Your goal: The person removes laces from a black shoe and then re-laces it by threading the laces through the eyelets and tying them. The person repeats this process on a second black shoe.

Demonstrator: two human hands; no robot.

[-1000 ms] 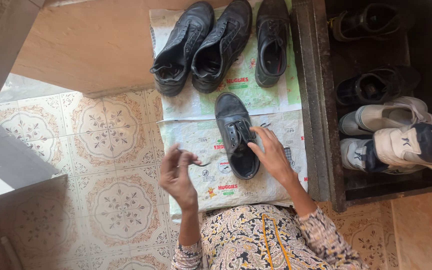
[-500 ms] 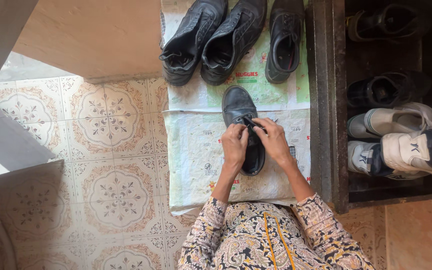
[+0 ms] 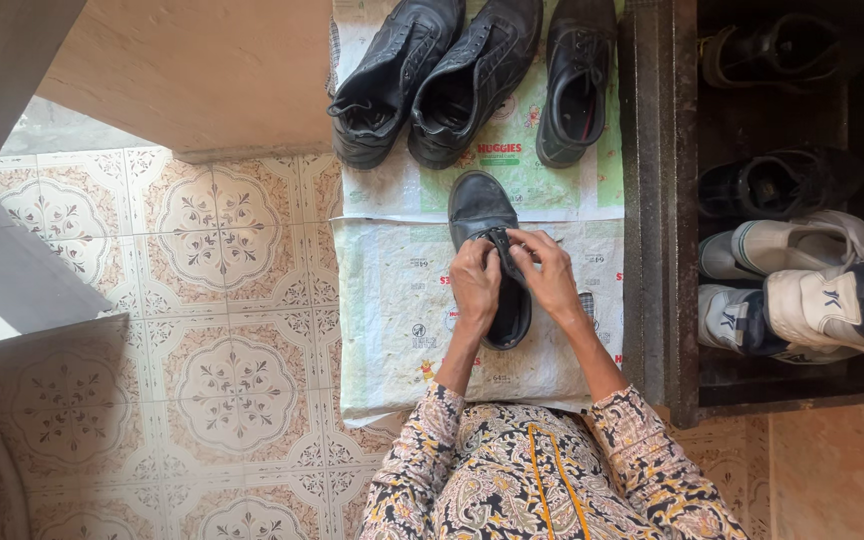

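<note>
1. Far left of shoe: patterned tiled floor (image 3: 202,300), a grey slab (image 3: 12,270) at the left edge, well apart from the hands.
2. Up and left of shoe: tan step (image 3: 192,80) butting against the sheets.
3. Under shoe: printed plastic sheet (image 3: 392,330) flat on the floor; a second sheet (image 3: 512,170) beyond it, edges touching or overlapping just past the shoe's toe.
4. Left hand (image 3: 475,283): on the shoe's left flank, fingertips pinched at the lace area; grasping lace or eyelet flap, cannot tell which.
5. Shoe (image 3: 490,255): black, laced, sole down on the near sheet, long axis running straight away from the body, toe far, heel opening near. Lies directly under and between both hands, toe poking out beyond the fingers.
6. Lace (image 3: 500,240): short dark bit visible between the fingertips, across the tongue; rest hidden.
7. Right hand (image 3: 552,280): on the shoe's right flank, fingertips curled shut meeting the left's over the lacing. Both hands equally near; neither clearly closer.
8. Beyond shoe, on far sheet: pair of black shoes (image 3: 432,80) side by side, tilted, then a single black shoe (image 3: 577,90), toes away. Near but not touching the shoe.
9. Right of shoe: dark rack (image 3: 657,220), its edge just beside the sheets; inside, dark sandals (image 3: 772,185) and white sneakers (image 3: 802,285).
10. In the way: nothing between hands and lacing; rack edge close on the right, sleeves (image 3: 642,460) low in frame.
</note>
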